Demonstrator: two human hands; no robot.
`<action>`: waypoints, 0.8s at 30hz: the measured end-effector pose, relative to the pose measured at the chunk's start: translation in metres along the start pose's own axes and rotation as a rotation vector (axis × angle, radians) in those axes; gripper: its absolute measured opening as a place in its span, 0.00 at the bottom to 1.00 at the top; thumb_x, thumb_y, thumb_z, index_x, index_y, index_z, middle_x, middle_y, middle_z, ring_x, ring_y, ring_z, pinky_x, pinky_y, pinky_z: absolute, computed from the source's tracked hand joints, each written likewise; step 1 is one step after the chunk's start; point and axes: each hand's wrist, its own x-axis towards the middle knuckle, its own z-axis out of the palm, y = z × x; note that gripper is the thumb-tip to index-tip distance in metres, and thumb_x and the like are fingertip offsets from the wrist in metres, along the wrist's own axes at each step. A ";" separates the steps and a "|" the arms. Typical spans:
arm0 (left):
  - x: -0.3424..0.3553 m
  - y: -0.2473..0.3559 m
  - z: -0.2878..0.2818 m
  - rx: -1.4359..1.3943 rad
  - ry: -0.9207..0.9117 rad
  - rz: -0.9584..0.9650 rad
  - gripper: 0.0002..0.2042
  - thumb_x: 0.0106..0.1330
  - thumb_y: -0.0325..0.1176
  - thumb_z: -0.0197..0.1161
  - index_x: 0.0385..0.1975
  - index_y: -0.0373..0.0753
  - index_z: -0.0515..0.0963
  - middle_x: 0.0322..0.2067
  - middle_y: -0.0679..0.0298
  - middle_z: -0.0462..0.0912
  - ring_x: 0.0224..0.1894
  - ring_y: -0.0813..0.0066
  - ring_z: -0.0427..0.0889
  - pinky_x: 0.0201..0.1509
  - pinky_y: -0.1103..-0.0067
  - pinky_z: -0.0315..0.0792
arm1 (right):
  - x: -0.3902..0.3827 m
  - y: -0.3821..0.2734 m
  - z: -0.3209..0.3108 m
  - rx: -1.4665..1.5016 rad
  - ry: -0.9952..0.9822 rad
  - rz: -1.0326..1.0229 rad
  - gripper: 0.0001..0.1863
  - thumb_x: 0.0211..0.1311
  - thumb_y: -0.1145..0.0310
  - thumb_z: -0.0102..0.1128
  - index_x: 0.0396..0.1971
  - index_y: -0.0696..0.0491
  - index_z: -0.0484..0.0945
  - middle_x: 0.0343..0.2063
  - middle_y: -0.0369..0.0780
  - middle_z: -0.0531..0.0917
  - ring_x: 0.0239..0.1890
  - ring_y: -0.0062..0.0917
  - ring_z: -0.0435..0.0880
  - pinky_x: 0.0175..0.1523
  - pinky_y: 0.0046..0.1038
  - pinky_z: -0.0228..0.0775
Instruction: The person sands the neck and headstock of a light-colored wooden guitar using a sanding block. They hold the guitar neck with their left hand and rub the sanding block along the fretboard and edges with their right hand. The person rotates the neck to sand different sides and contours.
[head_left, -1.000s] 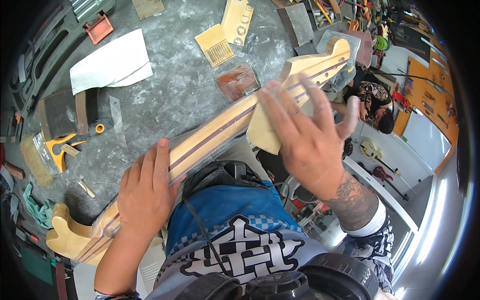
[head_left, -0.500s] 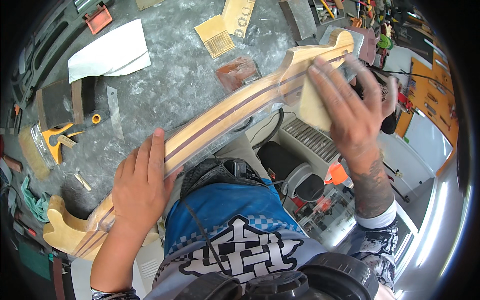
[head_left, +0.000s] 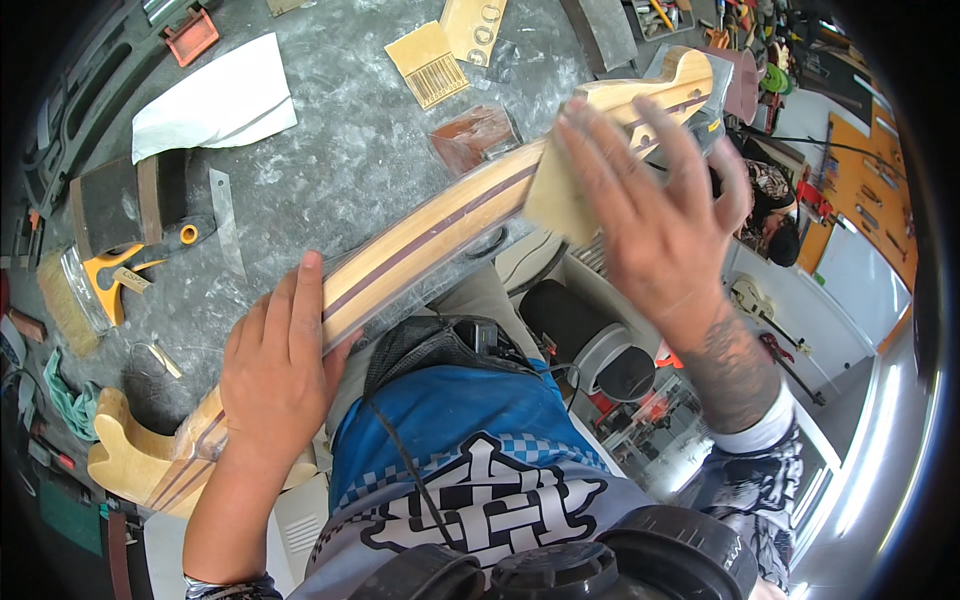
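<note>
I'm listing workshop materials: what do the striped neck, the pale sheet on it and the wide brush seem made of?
Striped neck: wood, by its grain and contrasting strips; smooth, perhaps bare. Pale sheet: matte, thin, probably paper, possibly abrasive. Wide brush: pale fibre bristles, natural or synthetic; shiny band, likely metal; evenly coloured yellow handle, perhaps plastic.

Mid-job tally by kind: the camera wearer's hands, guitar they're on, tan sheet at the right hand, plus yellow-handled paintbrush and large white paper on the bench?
Hands, left hand and right hand: 2
Guitar: 1
Tan sheet: 1
Paintbrush: 1
White paper: 1
Total: 6
</note>
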 end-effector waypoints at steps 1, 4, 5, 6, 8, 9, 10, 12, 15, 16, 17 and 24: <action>0.000 0.000 -0.001 -0.002 0.000 0.000 0.45 0.56 0.36 0.75 0.72 0.30 0.57 0.54 0.45 0.78 0.48 0.50 0.81 0.51 0.63 0.76 | 0.004 0.011 -0.001 -0.038 0.018 -0.042 0.19 0.65 0.63 0.53 0.54 0.41 0.83 0.56 0.27 0.84 0.63 0.24 0.74 0.73 0.44 0.44; 0.001 0.000 -0.001 -0.006 -0.003 0.000 0.45 0.56 0.36 0.75 0.72 0.30 0.57 0.54 0.46 0.78 0.48 0.49 0.81 0.50 0.63 0.76 | 0.009 0.018 -0.012 -0.070 -0.084 -0.103 0.24 0.64 0.67 0.55 0.60 0.39 0.80 0.60 0.24 0.81 0.65 0.24 0.73 0.74 0.40 0.38; 0.001 0.000 -0.001 -0.008 -0.004 0.000 0.45 0.56 0.36 0.75 0.72 0.30 0.57 0.53 0.46 0.78 0.47 0.49 0.81 0.50 0.63 0.76 | 0.009 0.018 -0.012 -0.079 -0.093 -0.126 0.24 0.63 0.66 0.56 0.60 0.39 0.80 0.60 0.25 0.81 0.65 0.24 0.73 0.74 0.41 0.38; 0.001 0.000 -0.001 -0.011 -0.001 -0.003 0.45 0.56 0.36 0.75 0.72 0.30 0.57 0.53 0.46 0.78 0.47 0.49 0.81 0.50 0.63 0.76 | 0.009 0.014 -0.013 0.017 -0.122 -0.107 0.24 0.63 0.67 0.56 0.60 0.40 0.80 0.60 0.26 0.81 0.64 0.25 0.73 0.74 0.41 0.38; 0.001 -0.001 -0.001 -0.009 0.010 -0.006 0.45 0.56 0.36 0.75 0.72 0.30 0.57 0.53 0.46 0.78 0.47 0.49 0.81 0.49 0.63 0.76 | 0.007 -0.004 -0.020 0.203 -0.181 -0.072 0.25 0.62 0.68 0.56 0.61 0.40 0.79 0.60 0.28 0.81 0.64 0.26 0.74 0.75 0.42 0.37; 0.002 -0.001 0.000 -0.009 0.013 0.006 0.45 0.56 0.36 0.75 0.72 0.30 0.57 0.53 0.46 0.78 0.46 0.49 0.81 0.49 0.63 0.76 | 0.004 -0.017 -0.024 0.198 -0.205 -0.040 0.25 0.63 0.68 0.55 0.61 0.41 0.79 0.60 0.29 0.81 0.63 0.26 0.74 0.75 0.43 0.37; 0.003 -0.002 0.002 -0.019 0.011 0.016 0.45 0.56 0.36 0.75 0.72 0.30 0.57 0.53 0.46 0.78 0.46 0.49 0.81 0.49 0.63 0.76 | 0.001 -0.030 -0.027 0.193 -0.228 -0.007 0.25 0.63 0.69 0.55 0.61 0.41 0.79 0.60 0.30 0.81 0.63 0.27 0.74 0.75 0.43 0.37; 0.001 -0.002 0.001 -0.022 0.004 0.006 0.45 0.56 0.36 0.75 0.72 0.30 0.57 0.53 0.46 0.78 0.46 0.49 0.81 0.48 0.63 0.76 | -0.004 -0.040 -0.022 0.205 -0.207 0.060 0.25 0.65 0.71 0.52 0.61 0.41 0.79 0.61 0.29 0.81 0.65 0.27 0.73 0.75 0.46 0.33; 0.001 -0.001 -0.002 -0.017 0.000 0.002 0.46 0.56 0.35 0.75 0.72 0.30 0.57 0.53 0.46 0.78 0.46 0.49 0.81 0.48 0.63 0.76 | -0.002 -0.029 -0.008 0.083 -0.084 0.163 0.25 0.65 0.71 0.51 0.61 0.41 0.79 0.61 0.27 0.81 0.68 0.27 0.71 0.75 0.47 0.29; 0.001 -0.001 -0.002 -0.015 0.000 0.002 0.46 0.55 0.35 0.75 0.72 0.30 0.57 0.52 0.46 0.78 0.46 0.49 0.81 0.48 0.63 0.76 | 0.000 -0.024 -0.009 0.032 -0.091 0.162 0.25 0.65 0.71 0.50 0.61 0.40 0.79 0.61 0.26 0.80 0.70 0.28 0.69 0.75 0.48 0.26; 0.001 -0.001 -0.002 -0.012 0.001 0.001 0.46 0.55 0.35 0.75 0.72 0.30 0.56 0.52 0.46 0.78 0.46 0.49 0.81 0.48 0.63 0.76 | 0.000 -0.024 -0.010 0.053 -0.097 0.134 0.25 0.65 0.71 0.50 0.61 0.40 0.80 0.61 0.26 0.80 0.70 0.28 0.69 0.75 0.48 0.26; 0.003 -0.001 0.000 0.002 0.019 0.002 0.45 0.53 0.38 0.75 0.72 0.32 0.60 0.53 0.51 0.79 0.45 0.54 0.82 0.47 0.67 0.77 | 0.000 -0.054 -0.018 0.355 -0.159 0.187 0.25 0.61 0.72 0.52 0.59 0.46 0.80 0.61 0.29 0.81 0.67 0.31 0.72 0.76 0.50 0.27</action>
